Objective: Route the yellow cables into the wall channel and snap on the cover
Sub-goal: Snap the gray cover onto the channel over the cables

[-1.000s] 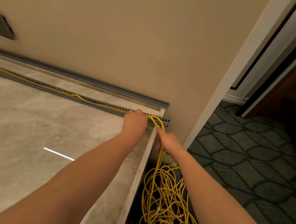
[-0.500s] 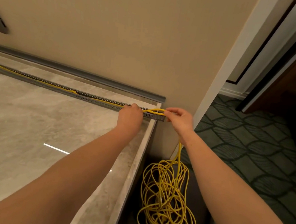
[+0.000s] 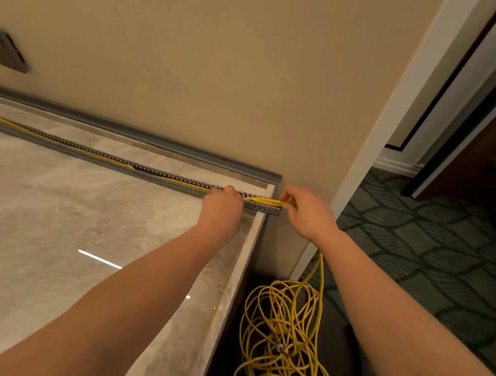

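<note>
A grey slotted cable channel [image 3: 159, 177] lies along the back of the marble countertop [image 3: 31, 222], with the yellow cables [image 3: 262, 200] running inside it. My left hand [image 3: 222, 206] presses down on the cables in the channel near its right end. At the channel's end my right hand [image 3: 308, 211] pinches the cables, which drop from it to a loose yellow coil [image 3: 282, 347] on the floor. A long grey cover strip [image 3: 140, 135] lies against the wall behind the channel.
The countertop ends at a right edge [image 3: 237, 281] beside the coil. A dark wall plate [image 3: 1, 48] is fixed at the left. A white wall corner [image 3: 368, 147] stands behind my right hand, with patterned carpet [image 3: 441, 245] and a dark door frame to the right.
My right hand rose from below the counter edge to the channel's end, pulling the cables level with the channel. My left hand stayed pressing on the cables.
</note>
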The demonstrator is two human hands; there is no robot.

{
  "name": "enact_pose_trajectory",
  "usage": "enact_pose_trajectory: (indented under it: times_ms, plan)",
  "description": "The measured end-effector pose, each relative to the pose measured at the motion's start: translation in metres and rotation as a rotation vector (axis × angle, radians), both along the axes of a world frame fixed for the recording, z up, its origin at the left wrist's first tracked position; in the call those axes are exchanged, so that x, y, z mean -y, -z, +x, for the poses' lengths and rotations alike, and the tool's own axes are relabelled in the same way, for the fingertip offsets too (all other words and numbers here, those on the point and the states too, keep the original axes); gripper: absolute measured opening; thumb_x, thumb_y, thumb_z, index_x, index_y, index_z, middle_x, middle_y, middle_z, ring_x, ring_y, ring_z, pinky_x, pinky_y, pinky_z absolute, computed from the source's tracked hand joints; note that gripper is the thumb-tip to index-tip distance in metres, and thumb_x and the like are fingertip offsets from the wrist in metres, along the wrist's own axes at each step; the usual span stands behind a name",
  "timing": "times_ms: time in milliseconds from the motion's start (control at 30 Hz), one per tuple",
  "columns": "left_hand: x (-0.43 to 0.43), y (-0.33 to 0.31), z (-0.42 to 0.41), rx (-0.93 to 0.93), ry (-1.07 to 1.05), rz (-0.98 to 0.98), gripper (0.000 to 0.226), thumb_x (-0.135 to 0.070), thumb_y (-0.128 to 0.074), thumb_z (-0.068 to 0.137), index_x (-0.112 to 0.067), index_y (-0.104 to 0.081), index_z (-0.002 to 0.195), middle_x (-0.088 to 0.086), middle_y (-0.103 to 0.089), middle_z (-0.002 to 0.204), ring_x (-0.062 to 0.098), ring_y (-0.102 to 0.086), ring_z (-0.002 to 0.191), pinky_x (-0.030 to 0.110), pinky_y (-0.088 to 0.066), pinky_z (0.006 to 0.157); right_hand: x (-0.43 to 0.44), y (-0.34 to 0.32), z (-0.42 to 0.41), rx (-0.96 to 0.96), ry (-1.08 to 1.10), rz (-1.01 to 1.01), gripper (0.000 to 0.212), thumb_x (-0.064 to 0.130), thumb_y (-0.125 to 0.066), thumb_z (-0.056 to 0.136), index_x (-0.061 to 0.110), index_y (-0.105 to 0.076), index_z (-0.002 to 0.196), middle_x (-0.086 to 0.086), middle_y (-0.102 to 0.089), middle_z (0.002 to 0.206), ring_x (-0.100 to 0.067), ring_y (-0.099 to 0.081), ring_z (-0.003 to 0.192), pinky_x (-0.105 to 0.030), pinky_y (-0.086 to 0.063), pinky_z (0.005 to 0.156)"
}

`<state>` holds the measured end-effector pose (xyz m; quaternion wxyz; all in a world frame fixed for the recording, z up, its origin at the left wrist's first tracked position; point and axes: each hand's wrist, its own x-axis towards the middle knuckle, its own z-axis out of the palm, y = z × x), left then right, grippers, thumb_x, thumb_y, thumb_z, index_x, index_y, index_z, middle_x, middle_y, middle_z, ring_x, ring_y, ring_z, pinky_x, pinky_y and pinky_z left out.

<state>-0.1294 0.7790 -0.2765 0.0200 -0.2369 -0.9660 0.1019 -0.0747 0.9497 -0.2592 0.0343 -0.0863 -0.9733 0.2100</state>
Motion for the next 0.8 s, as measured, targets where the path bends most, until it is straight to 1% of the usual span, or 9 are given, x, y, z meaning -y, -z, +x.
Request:
enact_pose_trajectory:
  times_ms: [100,167,233,333,433,500,600,700,800]
  plan:
    - [0.0,0.0,-0.001,-0.007,0.006,-0.008,0.036,-0.015,-0.059,0.088,-0.009,-0.055,0.123,0.01,-0.056,0.116,0.028,-0.058,0.105,0.035,-0.05,0.078,0.003,0.007,0.007,0.05,-0.046,0.102,0.016,0.015,-0.048,0.096,0.016,-0.059,0.108,-0.011,-0.066,0.108,-0.03,-0.06,0.097,-0.035,-0.044,0.075]
    - [0.0,0.0,-0.002,-0.003,0.011,-0.022,0.036,-0.018,-0.06,0.088,-0.009,-0.055,0.122,0.009,-0.056,0.115,0.028,-0.059,0.104,0.034,-0.05,0.076,0.005,0.009,0.006,0.064,-0.011,0.109,0.016,0.015,-0.047,0.096,0.016,-0.059,0.107,-0.011,-0.067,0.108,-0.032,-0.061,0.097,-0.037,-0.047,0.076]
    - [0.0,-0.002,-0.002,0.006,0.02,-0.026,0.033,-0.02,-0.059,0.088,-0.01,-0.057,0.12,0.008,-0.057,0.113,0.027,-0.06,0.102,0.034,-0.049,0.074,0.007,0.008,0.005,0.066,0.044,0.053,0.015,0.016,-0.049,0.095,0.016,-0.059,0.106,-0.009,-0.067,0.106,-0.03,-0.061,0.096,-0.036,-0.047,0.074]
    - [0.003,-0.01,-0.006,0.025,0.036,0.009,0.026,-0.019,-0.055,0.09,-0.012,-0.06,0.114,0.008,-0.061,0.109,0.028,-0.063,0.097,0.033,-0.046,0.067,0.008,0.006,0.003,0.065,0.091,-0.066,0.009,0.014,-0.055,0.093,0.015,-0.058,0.101,-0.004,-0.061,0.092,-0.023,-0.057,0.085,-0.032,-0.043,0.069]
    - [0.01,-0.022,-0.014,0.028,0.019,0.097,0.026,-0.007,-0.054,0.088,-0.009,-0.05,0.114,0.008,-0.065,0.102,0.03,-0.064,0.085,0.035,-0.043,0.06,0.007,0.005,-0.001,0.079,0.099,-0.131,0.007,0.012,-0.061,0.089,0.014,-0.061,0.096,-0.001,-0.058,0.087,-0.02,-0.054,0.082,-0.031,-0.041,0.068]
    - [0.014,-0.025,-0.018,0.01,0.027,0.14,0.028,-0.003,-0.057,0.087,-0.009,-0.049,0.113,0.009,-0.062,0.105,0.031,-0.064,0.079,0.034,-0.039,0.055,0.005,0.004,-0.005,0.114,0.094,-0.137,0.005,0.012,-0.063,0.087,0.014,-0.063,0.091,-0.002,-0.06,0.087,-0.021,-0.056,0.083,-0.03,-0.042,0.07]
    - [0.015,-0.02,-0.02,-0.034,0.089,0.145,0.026,-0.007,-0.062,0.085,-0.014,-0.057,0.109,0.006,-0.055,0.11,0.028,-0.063,0.085,0.033,-0.038,0.055,0.003,0.004,-0.009,0.155,0.098,-0.145,0.007,0.011,-0.061,0.084,0.016,-0.065,0.086,-0.003,-0.063,0.088,-0.022,-0.059,0.086,-0.032,-0.047,0.071]
    - [0.012,-0.011,-0.021,-0.088,0.175,0.164,0.02,-0.018,-0.056,0.088,-0.02,-0.062,0.107,0.001,-0.061,0.104,0.023,-0.059,0.095,0.033,-0.041,0.061,0.001,0.003,-0.013,0.176,0.113,-0.167,0.011,0.013,-0.059,0.083,0.015,-0.069,0.086,-0.005,-0.068,0.09,-0.023,-0.063,0.089,-0.036,-0.053,0.077]
    - [0.012,-0.005,-0.028,-0.107,0.175,0.308,0.02,-0.026,-0.046,0.094,-0.019,-0.063,0.104,0.0,-0.065,0.101,0.023,-0.06,0.093,0.034,-0.045,0.064,-0.002,0.001,-0.02,0.15,0.176,-0.178,0.014,0.021,-0.058,0.084,0.021,-0.06,0.071,0.001,-0.062,0.075,-0.019,-0.059,0.078,-0.033,-0.049,0.068]
